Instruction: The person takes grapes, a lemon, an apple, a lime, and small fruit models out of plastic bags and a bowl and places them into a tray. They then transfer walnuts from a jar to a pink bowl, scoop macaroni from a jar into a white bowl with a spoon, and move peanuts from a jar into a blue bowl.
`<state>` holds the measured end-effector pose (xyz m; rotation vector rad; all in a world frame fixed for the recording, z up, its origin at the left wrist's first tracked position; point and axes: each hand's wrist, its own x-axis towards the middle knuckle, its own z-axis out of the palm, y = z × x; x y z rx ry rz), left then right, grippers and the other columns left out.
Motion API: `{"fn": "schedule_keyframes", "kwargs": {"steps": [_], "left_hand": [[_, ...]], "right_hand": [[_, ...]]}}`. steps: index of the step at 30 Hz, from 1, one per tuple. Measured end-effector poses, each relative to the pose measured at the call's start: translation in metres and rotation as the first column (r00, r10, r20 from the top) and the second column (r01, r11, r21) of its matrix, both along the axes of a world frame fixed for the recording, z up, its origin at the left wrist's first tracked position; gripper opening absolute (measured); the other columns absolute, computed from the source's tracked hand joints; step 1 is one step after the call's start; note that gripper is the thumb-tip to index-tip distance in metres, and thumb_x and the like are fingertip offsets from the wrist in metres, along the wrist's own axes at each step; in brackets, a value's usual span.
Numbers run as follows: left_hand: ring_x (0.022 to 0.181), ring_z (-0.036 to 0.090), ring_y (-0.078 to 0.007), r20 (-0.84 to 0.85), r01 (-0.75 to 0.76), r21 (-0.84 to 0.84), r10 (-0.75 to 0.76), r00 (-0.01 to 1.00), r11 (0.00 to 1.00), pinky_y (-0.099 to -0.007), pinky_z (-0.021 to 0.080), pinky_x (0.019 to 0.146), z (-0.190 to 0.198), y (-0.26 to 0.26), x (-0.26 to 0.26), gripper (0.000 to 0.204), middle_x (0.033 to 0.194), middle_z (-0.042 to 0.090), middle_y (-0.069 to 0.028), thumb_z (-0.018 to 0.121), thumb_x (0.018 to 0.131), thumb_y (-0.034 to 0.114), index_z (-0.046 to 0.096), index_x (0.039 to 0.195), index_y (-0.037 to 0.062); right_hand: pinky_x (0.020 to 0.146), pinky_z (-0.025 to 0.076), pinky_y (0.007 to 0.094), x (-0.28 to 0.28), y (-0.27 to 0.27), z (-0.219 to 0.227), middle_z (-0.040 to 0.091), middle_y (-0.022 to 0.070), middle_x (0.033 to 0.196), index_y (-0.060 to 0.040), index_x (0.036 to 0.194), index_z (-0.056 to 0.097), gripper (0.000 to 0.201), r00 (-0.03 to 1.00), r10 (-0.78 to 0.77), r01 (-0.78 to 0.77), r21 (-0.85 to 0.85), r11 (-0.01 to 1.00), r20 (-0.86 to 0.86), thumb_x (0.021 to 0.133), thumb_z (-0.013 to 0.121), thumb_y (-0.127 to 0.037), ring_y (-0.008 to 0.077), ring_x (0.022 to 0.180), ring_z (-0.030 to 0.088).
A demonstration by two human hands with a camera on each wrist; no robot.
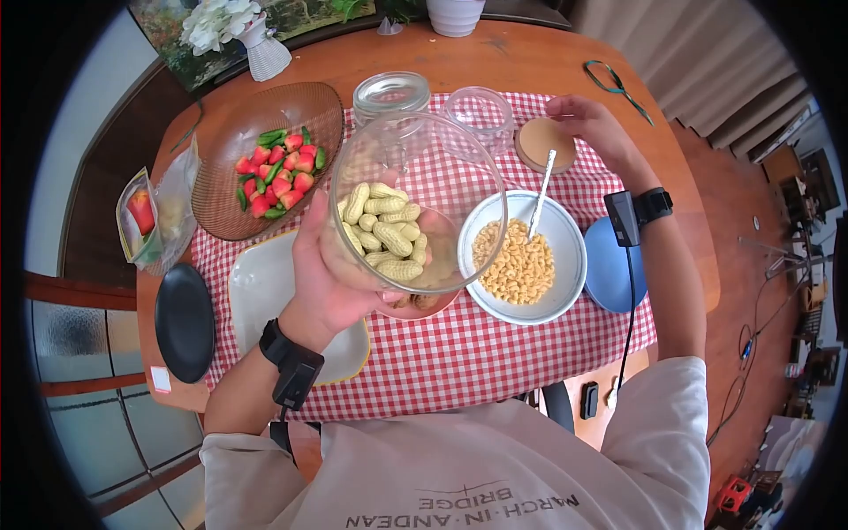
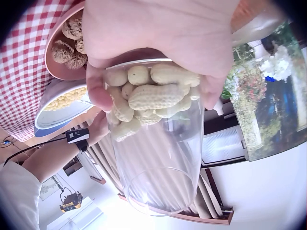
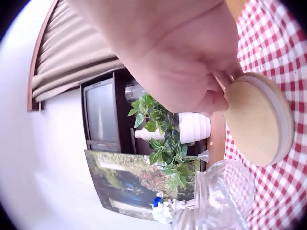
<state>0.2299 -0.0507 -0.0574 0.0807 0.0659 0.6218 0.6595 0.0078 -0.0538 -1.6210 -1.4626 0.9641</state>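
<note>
A clear glass jar (image 1: 459, 185) with unshelled peanuts (image 1: 386, 231) in its bottom is held up by my left hand (image 1: 329, 278). Its open mouth faces up toward the head view, and the left wrist view shows my fingers wrapped around the base end, beside the peanuts (image 2: 153, 97). At the far right of the cloth, my right hand (image 1: 596, 132) pinches the edge of a round wooden lid (image 1: 545, 144). In the right wrist view the lid (image 3: 256, 122) shows a pale sealing ring around its side; the fingertips are partly hidden behind its edge.
A white bowl (image 1: 474, 291) holds shelled nuts and a spoon (image 1: 543, 194). A pink bowl (image 1: 439, 306) of walnuts sits partly behind the jar. Around them are glass containers (image 1: 391, 93), a brown basket (image 1: 221, 190), a white tray (image 1: 256, 274), a black plate (image 1: 185, 322) and a blue plate (image 1: 614, 274).
</note>
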Motion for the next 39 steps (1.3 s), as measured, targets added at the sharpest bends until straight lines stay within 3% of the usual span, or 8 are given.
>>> {"fn": "schedule_keyframes", "kwargs": {"steps": [2,4,8,16,18,21,34,39], "left_hand": [[0.133,0.052,-0.0432,-0.011,-0.016,-0.013,0.015,1.000,1.000,-0.0574,0.054,0.094,0.005,-0.003,0.004,0.079,0.149,0.048,-0.0252,0.043,0.099,0.069,0.039,0.156,0.0143],[0.134,0.051,-0.0433,-0.022,-0.028,-0.030,0.027,0.999,0.999,-0.0587,0.051,0.101,0.007,-0.004,0.007,0.079,0.149,0.048,-0.0269,0.044,0.099,0.068,0.039,0.156,0.0137],[0.138,0.048,-0.0428,-0.159,-0.036,0.222,0.073,0.985,0.974,-0.0601,0.047,0.105,0.007,-0.004,0.012,0.078,0.149,0.048,-0.0258,0.044,0.099,0.067,0.039,0.155,0.0121],[0.143,0.043,-0.0419,-0.342,0.022,0.627,0.250,0.906,0.779,-0.0625,0.040,0.112,0.004,-0.006,0.012,0.077,0.150,0.048,-0.0239,0.045,0.100,0.064,0.040,0.154,0.0094],[0.144,0.041,-0.0418,-0.073,0.042,0.104,-0.034,0.997,0.994,-0.0626,0.040,0.112,-0.001,-0.002,0.012,0.077,0.150,0.048,-0.0238,0.045,0.100,0.064,0.040,0.154,0.0096],[0.139,0.046,-0.0433,-0.074,0.006,0.020,-0.005,0.997,1.000,-0.0627,0.043,0.110,0.000,-0.004,0.010,0.077,0.149,0.047,-0.0278,0.045,0.100,0.065,0.040,0.154,0.0105],[0.129,0.055,-0.0423,-0.090,-0.024,0.042,0.028,0.996,0.999,-0.0605,0.048,0.104,0.009,-0.005,-0.001,0.074,0.143,0.052,-0.0258,0.044,0.101,0.065,0.041,0.153,0.0128],[0.128,0.057,-0.0363,-0.057,-0.109,0.086,0.114,0.992,0.990,-0.0580,0.048,0.104,0.008,0.002,-0.016,0.071,0.141,0.055,-0.0192,0.043,0.101,0.063,0.042,0.151,0.0117]], "right_hand": [[0.097,0.051,0.0376,-0.002,-0.006,0.010,0.068,0.0130,0.125,0.0007,0.121,0.065,0.030,0.981,0.070,-0.076,0.027,0.997,0.182,0.092,0.060,-0.002,0.0242,0.116,0.064],[0.092,0.054,0.0374,-0.008,-0.024,0.033,0.072,0.0128,0.113,-0.0024,0.115,0.069,0.026,0.681,0.143,-0.152,-0.053,0.987,0.718,0.090,0.064,-0.006,0.0261,0.106,0.068],[0.081,0.054,0.0395,-0.020,-0.064,0.065,0.075,0.0116,0.099,-0.0081,0.104,0.074,0.025,0.483,0.447,-0.200,-0.402,0.894,0.753,0.081,0.066,-0.012,0.0307,0.095,0.070],[0.081,0.054,0.0402,-0.003,-0.087,0.041,0.074,0.0112,0.100,-0.0058,0.103,0.073,0.034,0.491,0.647,-0.308,-0.578,0.756,0.584,0.070,0.063,-0.004,0.0291,0.097,0.069],[0.080,0.055,0.0365,0.003,-0.092,0.052,0.074,0.0079,0.096,-0.0063,0.102,0.074,0.034,0.670,0.546,-0.283,-0.507,0.814,0.503,0.069,0.066,-0.006,0.0243,0.088,0.068],[0.078,0.054,0.0364,-0.005,-0.100,0.062,0.073,0.0076,0.093,-0.0058,0.102,0.075,0.035,0.583,0.623,-0.238,-0.624,0.744,0.521,0.068,0.067,-0.006,0.0234,0.087,0.067],[0.077,0.055,0.0363,-0.050,-0.089,0.127,0.075,0.0123,0.090,-0.0026,0.093,0.075,0.019,0.446,0.467,-0.177,-0.435,0.883,0.764,0.076,0.067,-0.007,0.0264,0.086,0.071],[0.080,0.056,0.0393,-0.120,-0.078,0.151,0.074,0.0187,0.096,0.0010,0.109,0.070,0.027,0.745,0.215,-0.242,-0.045,0.969,0.631,0.087,0.057,-0.006,0.0318,0.088,0.072]]}}
